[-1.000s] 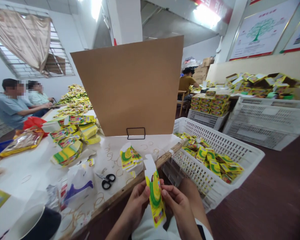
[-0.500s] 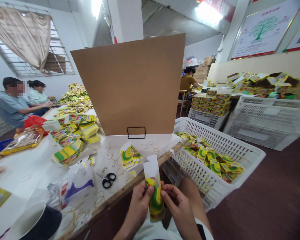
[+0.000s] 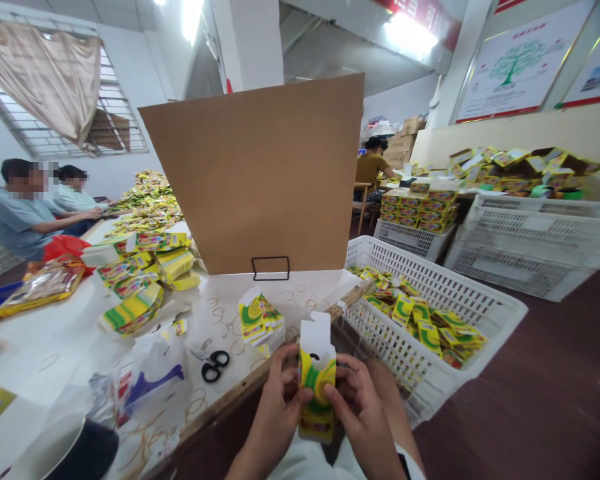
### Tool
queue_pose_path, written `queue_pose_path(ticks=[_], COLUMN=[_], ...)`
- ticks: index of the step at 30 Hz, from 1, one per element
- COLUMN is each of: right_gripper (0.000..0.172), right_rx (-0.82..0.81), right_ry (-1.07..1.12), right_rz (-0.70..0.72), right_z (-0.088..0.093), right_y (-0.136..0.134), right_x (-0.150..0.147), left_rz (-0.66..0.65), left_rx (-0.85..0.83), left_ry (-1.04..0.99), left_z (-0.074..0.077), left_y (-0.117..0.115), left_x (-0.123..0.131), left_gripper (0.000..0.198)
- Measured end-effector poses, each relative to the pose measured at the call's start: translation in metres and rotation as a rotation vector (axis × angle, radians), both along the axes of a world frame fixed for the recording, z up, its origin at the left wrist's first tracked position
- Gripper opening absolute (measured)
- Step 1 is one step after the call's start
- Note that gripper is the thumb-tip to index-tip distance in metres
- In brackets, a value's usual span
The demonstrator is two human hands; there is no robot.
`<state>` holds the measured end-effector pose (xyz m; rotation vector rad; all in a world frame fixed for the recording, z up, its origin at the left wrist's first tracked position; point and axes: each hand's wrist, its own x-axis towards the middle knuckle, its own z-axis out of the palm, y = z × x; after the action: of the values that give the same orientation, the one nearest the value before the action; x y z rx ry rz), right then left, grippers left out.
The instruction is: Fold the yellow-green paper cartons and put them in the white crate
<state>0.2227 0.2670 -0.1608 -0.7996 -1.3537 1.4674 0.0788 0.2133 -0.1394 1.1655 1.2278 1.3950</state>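
Between my two hands is a small yellow and green printed carton, held upright over my lap with its white top flap raised. My left hand grips its left side, thumb on the front face. On the opposite side my right hand holds it the same way, its thumb also pressed on the front. What the carton has inside cannot be made out. Just beyond, on the table, lies a small stack of flat cartons. Black-handled scissors rest to its left.
A white plastic crate with many yellow cartons stands at the right. Upright cardboard blocks the view behind the table. Bundled cartons, a plastic bag and a dark cup are at left. Several people sit farther off.
The carton has turned so its front faces me more squarely and looks wider, with its top opening showing. My right hand now wraps its side. The view has shifted slightly.
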Motion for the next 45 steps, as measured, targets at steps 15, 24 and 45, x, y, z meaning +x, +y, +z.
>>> queue_pose_path(ticks=[15,24,45], right_gripper=[0.027,0.028,0.034], right_rx=[0.103,0.178,0.158], right_ry=[-0.292,-0.169,-0.541], right_rz=[0.241,-0.048,0.057], right_z=[0.029,0.036,0.013], right_y=[0.01,0.005,0.003], right_x=[0.026,0.02,0.009], left_rz=[-0.303,-0.329,-0.199], left_rx=[-0.037,-0.058,-0.044], left_ry=[-0.331,-0.254,-0.06], left_z=[0.001,0.001,0.003], left_y=[-0.008,-0.011,-0.009], left_x=[0.002,-0.002,0.006], left_gripper=[0.041,0.092,0.05])
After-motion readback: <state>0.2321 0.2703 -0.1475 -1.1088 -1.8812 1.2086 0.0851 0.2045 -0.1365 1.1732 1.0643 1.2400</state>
